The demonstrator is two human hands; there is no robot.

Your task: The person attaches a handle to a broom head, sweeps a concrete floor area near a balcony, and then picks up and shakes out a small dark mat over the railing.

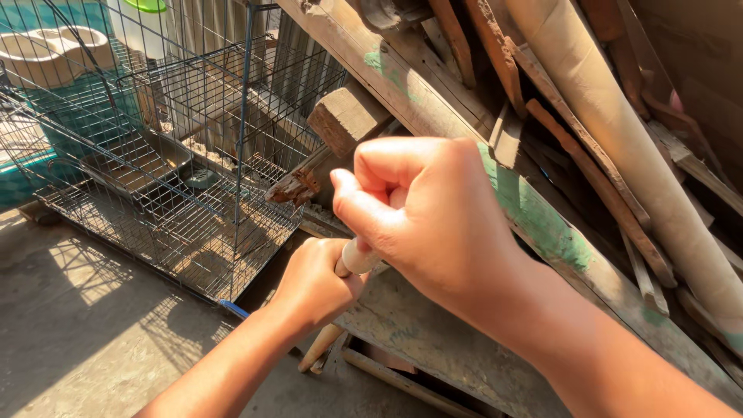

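both hands are wrapped around one pale wooden handle (pixel 357 259). the right hand (pixel 422 213) sits higher and nearer the camera, fingers curled tight into a fist over the top end of it, thumb pressed along the side, so that end is buried in the grip. the left hand (pixel 313 282) is lower and also closed round the handle, just under the right, the two nearly touching. a short stretch of the handle shows between them, and its lower end (pixel 319 348) pokes out below the left fist, slanting down toward the concrete floor (pixel 85 340). what is on the far end of the handle i cannot tell; the hands cover it.

just past the hands leans a stack of old timber: a long plank with worn green paint (pixel 542 224) running diagonally from top centre to bottom right, a chunky wooden block (pixel 348 116) above the right knuckles, and a splintered dark piece of wood (pixel 294 186) just left of them. thinner slats (pixel 588 162) and a pale cardboard tube (pixel 619 131) lie over the pile to the right. beneath the hands a grey weathered board (pixel 418 333) lies flat.

off to the left stands a wire cage (pixel 178 155) on the floor, in bright sun, with a metal tray (pixel 135 162) inside it and a white container with a green lid (pixel 143 23) behind its top.
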